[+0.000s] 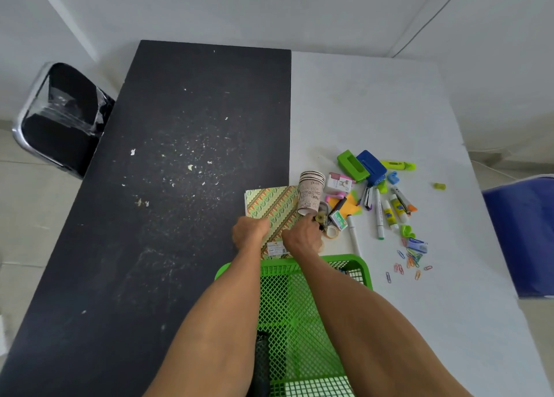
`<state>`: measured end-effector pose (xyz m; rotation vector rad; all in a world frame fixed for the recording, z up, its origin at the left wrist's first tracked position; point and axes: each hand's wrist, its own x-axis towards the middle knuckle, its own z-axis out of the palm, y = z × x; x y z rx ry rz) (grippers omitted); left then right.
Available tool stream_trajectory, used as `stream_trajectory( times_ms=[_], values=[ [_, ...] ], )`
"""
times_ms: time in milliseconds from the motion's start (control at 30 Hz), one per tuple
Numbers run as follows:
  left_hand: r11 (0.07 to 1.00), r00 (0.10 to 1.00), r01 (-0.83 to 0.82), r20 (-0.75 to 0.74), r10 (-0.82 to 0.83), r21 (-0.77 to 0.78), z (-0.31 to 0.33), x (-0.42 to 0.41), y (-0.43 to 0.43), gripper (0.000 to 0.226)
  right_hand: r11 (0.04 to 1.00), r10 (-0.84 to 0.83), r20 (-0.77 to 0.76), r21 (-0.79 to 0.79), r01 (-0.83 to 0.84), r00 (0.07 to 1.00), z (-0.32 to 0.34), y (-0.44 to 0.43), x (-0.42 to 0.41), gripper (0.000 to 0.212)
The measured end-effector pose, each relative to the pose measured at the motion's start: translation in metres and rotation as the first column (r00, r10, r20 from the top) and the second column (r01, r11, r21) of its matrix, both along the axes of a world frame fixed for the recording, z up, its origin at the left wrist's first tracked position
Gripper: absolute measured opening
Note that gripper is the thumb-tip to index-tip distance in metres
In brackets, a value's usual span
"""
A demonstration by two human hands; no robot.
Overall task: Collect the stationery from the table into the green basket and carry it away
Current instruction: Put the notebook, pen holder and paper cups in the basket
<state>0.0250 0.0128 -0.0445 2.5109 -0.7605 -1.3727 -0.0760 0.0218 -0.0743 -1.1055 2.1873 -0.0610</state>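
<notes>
A green mesh basket stands at the table's near edge, under my forearms. Just beyond it lies a patterned green-and-orange notebook. My left hand grips the notebook's left edge. My right hand is curled at its right edge, beside a stack of paper cups and some tape rolls; whether it holds the notebook or a roll is hidden. Further right lie a green hole punch, a blue stapler, a highlighter, glue sticks, markers and several paper clips.
The table has a scuffed black half and a white half. A black chair stands at the left, a blue chair at the right. A small green sharpener lies apart near the right edge.
</notes>
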Motion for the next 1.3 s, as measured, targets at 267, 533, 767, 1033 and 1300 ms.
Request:
stream_trajectory(
  times_ms=[267,533,767,1033,1300],
  values=[
    [0.995,0.994,-0.096,-0.048,0.096,-0.013,-0.002,0.007,0.0,0.02,0.996,-0.086,0.071,0.012,0.085,0.994,0.0,-0.005,-0.007,0.026],
    [0.981,0.98,-0.181,-0.101,0.173,-0.071,0.016,0.009,0.004,0.067,0.98,-0.19,0.273,-0.014,0.201,0.943,0.009,-0.008,-0.002,0.028],
    [0.961,0.967,-0.24,-0.126,0.223,-0.137,0.03,0.02,0.01,0.067,0.973,-0.191,0.498,-0.019,0.23,0.846,0.023,-0.005,0.003,0.049],
    [0.925,0.944,-0.313,-0.176,0.279,-0.216,0.065,0.014,0.037,0.07,0.945,-0.167,0.672,-0.099,0.311,0.722,0.064,0.018,0.001,0.05],
    [0.891,0.946,-0.318,-0.177,0.273,-0.323,0.111,-0.013,0.073,0.072,0.913,-0.127,0.751,-0.168,0.373,0.648,0.098,0.053,-0.023,0.046]
  ],
)
